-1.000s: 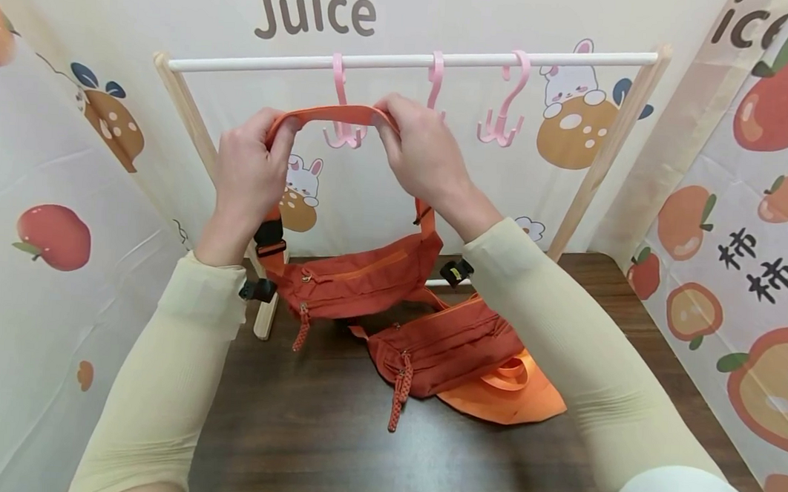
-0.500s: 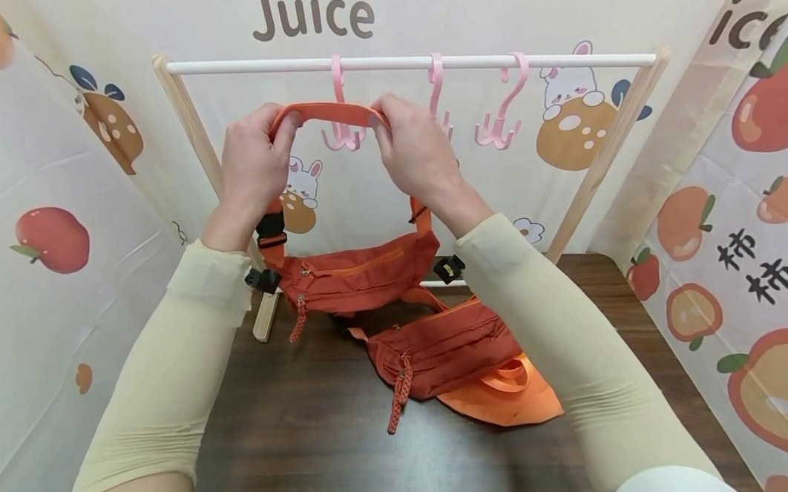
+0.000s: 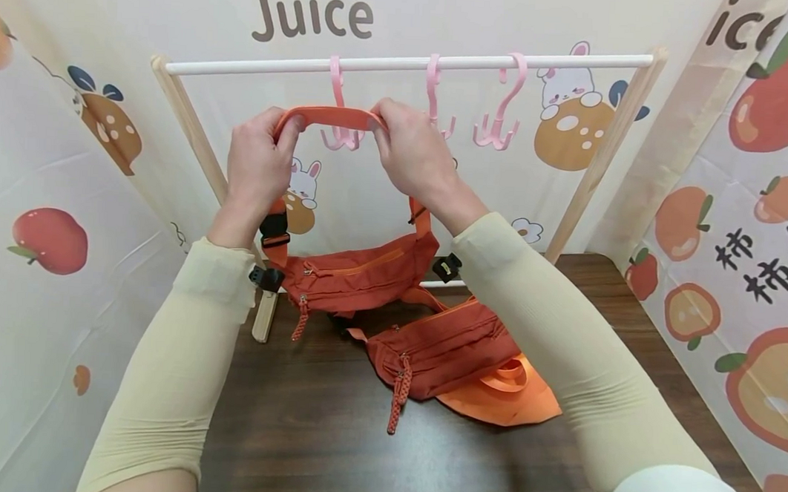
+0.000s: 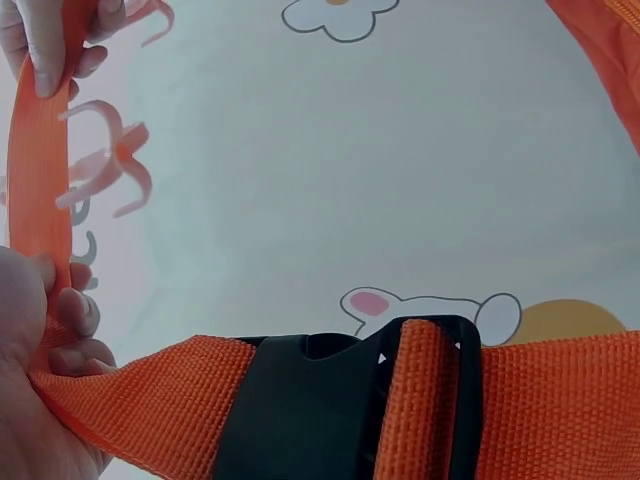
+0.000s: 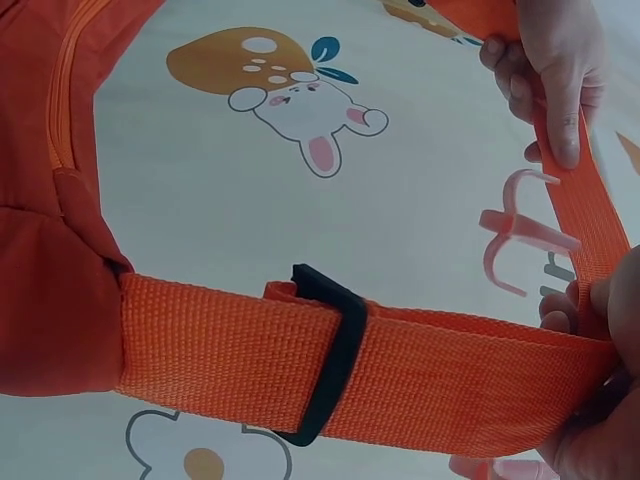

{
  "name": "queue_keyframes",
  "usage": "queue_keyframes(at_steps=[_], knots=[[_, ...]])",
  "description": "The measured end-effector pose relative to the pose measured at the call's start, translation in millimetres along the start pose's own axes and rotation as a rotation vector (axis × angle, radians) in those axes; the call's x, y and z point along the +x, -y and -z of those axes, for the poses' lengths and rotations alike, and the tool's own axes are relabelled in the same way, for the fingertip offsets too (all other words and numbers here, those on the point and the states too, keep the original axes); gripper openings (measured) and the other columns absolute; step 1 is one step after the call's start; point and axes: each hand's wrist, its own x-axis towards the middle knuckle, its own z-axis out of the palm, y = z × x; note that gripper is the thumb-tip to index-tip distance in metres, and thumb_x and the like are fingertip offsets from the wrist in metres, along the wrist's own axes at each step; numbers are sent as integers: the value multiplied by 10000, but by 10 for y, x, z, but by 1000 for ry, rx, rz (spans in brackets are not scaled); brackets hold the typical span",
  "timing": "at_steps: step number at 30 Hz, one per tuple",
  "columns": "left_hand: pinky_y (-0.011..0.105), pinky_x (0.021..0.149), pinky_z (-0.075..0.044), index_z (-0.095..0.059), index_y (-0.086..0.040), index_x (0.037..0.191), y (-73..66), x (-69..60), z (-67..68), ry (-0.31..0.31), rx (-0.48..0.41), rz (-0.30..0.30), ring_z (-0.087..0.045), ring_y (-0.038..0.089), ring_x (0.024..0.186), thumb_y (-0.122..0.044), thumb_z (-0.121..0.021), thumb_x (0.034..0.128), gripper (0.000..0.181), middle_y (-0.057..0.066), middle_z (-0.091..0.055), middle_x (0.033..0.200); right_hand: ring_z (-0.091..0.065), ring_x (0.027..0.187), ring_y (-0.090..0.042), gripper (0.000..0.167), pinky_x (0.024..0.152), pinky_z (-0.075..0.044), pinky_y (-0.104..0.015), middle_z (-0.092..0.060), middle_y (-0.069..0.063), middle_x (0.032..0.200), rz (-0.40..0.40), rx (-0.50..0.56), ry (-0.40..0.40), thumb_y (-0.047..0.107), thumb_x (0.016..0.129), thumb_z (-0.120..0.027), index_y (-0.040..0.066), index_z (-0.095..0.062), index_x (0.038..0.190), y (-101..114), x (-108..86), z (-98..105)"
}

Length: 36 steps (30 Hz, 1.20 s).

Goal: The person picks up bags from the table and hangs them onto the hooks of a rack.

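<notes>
1. The rust-red waist bag (image 3: 359, 277) hangs in the air in front of the rack, dangling from its orange strap (image 3: 334, 115). So the lifting bit looks done to me.
2. Left hand (image 3: 258, 157) is pinching one end of the strap's top stretch, and the right hand (image 3: 415, 147) grips the other end, so there's a shallow arch between them.
3. Strap hardware: black buckle (image 4: 300, 410) on the left run looks clipped together, and there's a black slider (image 5: 335, 355) on the right run.
4. What's not done yet: the strap isn't on anything. It sits in front of the left pink hook (image 3: 338, 83); can't tell if they touch. The middle pink hook (image 3: 432, 92) (partly hidden by the right hand) and the right pink hook (image 3: 501, 118) have no bag on them that I can see.
5. A second red bag (image 3: 438, 349) lies on the table, partly over a flat orange fabric piece (image 3: 533, 402). Neither's in a hand, so I'd call both untouched business.
6. Surface is a dark wood-grain table (image 3: 305, 420), with a bit of shine.
7. Rack: white rod (image 3: 390, 64) on pale wooden uprights (image 3: 599, 160).
8. Room-wise, a pale backdrop (image 3: 356, 207) with rabbits, fruit and "Juice" lettering (image 3: 312, 15), plus fruit-printed sheets at both sides.
</notes>
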Motion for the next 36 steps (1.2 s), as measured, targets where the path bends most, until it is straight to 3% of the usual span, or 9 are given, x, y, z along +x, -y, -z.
queue_keyframes(at_steps=[15, 23, 36], knots=[[333, 657, -416, -738, -116, 1297, 115, -40, -107, 46, -9, 29, -523, 231, 815, -468, -491, 1115, 467, 112, -686, 988, -591, 900, -169, 311, 779, -535, -273, -704, -49, 1258, 9, 10, 20, 281, 1123, -530, 94, -625, 1352, -111, -9, -139], [347, 622, -395, -745, -106, 1259, 155, -73, -160, 60, -18, 29, -509, 242, 757, -455, -509, 1115, 444, 106, -617, 883, -582, 895, -176, 319, 770, -508, -280, -696, -37, 1239, -17, 32, 51, 289, 1129, -514, 106, -617, 1370, -176, -4, -187], [302, 594, -419, -730, -75, 1258, 291, -185, -240, 64, -91, 16, -525, 239, 740, -378, -512, 1129, 395, 106, -622, 891, -508, 724, -225, 304, 658, -462, -317, -560, -61, 866, -23, 98, 72, 321, 1134, -514, 105, -658, 1292, -317, -68, -312]])
